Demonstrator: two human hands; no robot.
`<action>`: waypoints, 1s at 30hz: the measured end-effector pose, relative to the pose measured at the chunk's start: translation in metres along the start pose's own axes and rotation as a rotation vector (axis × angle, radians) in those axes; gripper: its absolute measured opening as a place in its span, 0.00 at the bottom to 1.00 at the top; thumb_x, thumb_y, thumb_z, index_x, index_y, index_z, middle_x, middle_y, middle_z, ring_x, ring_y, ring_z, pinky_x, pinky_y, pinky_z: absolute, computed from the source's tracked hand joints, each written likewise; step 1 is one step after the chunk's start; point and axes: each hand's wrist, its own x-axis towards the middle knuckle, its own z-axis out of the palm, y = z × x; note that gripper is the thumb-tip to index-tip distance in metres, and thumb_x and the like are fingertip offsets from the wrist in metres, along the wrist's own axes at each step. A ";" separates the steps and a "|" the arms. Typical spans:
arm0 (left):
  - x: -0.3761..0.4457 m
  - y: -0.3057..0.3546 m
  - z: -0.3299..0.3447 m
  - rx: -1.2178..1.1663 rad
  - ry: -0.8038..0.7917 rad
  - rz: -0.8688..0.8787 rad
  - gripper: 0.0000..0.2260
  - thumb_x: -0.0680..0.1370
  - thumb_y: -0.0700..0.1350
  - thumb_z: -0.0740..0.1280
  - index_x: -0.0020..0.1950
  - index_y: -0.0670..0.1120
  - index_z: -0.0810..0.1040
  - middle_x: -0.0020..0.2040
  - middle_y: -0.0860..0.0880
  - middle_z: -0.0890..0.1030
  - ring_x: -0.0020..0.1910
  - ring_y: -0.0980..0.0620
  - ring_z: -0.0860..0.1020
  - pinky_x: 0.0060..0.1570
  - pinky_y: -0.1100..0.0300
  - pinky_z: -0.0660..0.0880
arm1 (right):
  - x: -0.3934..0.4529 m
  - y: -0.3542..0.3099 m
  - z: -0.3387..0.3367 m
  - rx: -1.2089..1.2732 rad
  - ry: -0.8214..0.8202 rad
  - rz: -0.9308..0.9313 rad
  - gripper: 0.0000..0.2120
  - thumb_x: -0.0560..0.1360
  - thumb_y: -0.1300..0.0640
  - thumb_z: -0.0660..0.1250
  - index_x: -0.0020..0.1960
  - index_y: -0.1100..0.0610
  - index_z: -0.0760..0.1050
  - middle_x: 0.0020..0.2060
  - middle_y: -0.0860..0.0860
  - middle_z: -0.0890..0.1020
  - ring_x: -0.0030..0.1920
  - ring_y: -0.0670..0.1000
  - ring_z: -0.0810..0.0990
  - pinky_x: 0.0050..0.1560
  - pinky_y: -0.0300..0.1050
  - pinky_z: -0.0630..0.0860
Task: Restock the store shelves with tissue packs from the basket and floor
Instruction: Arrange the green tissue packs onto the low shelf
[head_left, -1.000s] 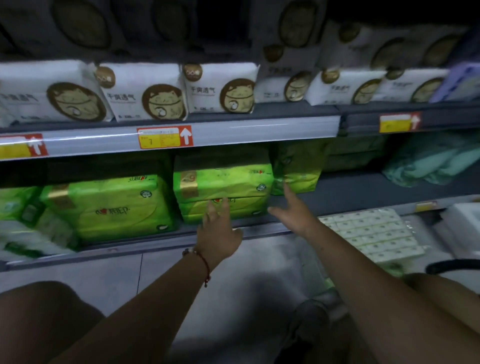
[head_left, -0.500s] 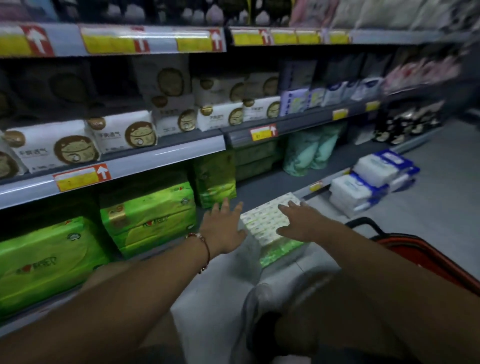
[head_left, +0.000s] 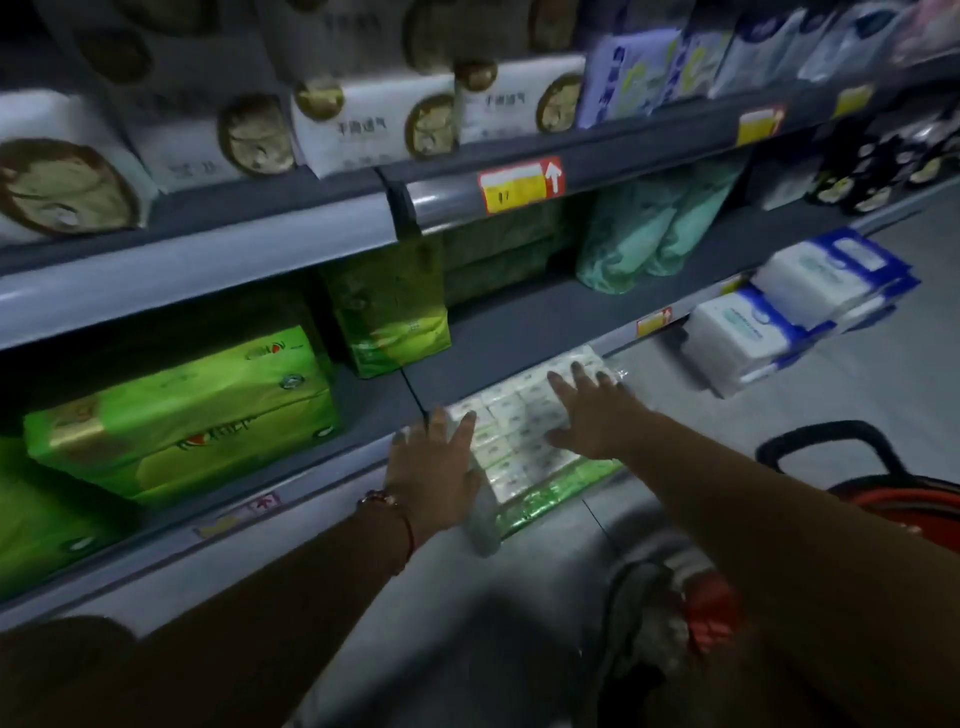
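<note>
Both hands flat on white-green tissue pack (head_left: 519, 436) on floor by bottom shelf (head_left: 519, 332): left hand (head_left: 434, 467) and right hand (head_left: 597, 415) fingers straight, not grasping yet. Shelf gap unfilled; blue-white packs (head_left: 779, 322) also on floor; red basket (head_left: 893, 499) nearby.

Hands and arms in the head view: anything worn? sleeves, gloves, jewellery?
Both forearms are bare, with no sleeves in view and no gloves. The left hand has a thin red cord bracelet with small dark beads at the wrist. The right hand and its wrist carry nothing visible. No rings can be made out.

Shop: price-tagged shelves (head_left: 519, 228) of tissue packs (head_left: 182, 410)
</note>
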 end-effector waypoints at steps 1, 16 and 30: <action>0.006 0.003 0.013 -0.047 -0.042 -0.046 0.33 0.81 0.59 0.56 0.81 0.52 0.45 0.80 0.38 0.52 0.73 0.35 0.61 0.69 0.42 0.64 | 0.012 0.014 0.007 0.054 -0.051 0.064 0.41 0.78 0.38 0.60 0.81 0.48 0.40 0.81 0.55 0.42 0.79 0.64 0.50 0.75 0.62 0.52; 0.019 0.068 0.062 -0.857 0.084 -0.328 0.45 0.75 0.56 0.70 0.80 0.55 0.40 0.75 0.45 0.69 0.65 0.41 0.75 0.57 0.53 0.76 | 0.028 0.073 0.047 1.361 0.228 0.567 0.13 0.74 0.56 0.72 0.52 0.64 0.80 0.47 0.59 0.81 0.41 0.56 0.77 0.40 0.45 0.71; 0.053 0.038 -0.022 -1.624 0.337 -0.280 0.44 0.63 0.59 0.80 0.76 0.51 0.67 0.73 0.49 0.73 0.70 0.47 0.73 0.68 0.43 0.71 | 0.039 0.111 -0.029 1.814 0.388 0.347 0.15 0.61 0.52 0.75 0.46 0.53 0.79 0.59 0.54 0.79 0.59 0.57 0.75 0.52 0.54 0.70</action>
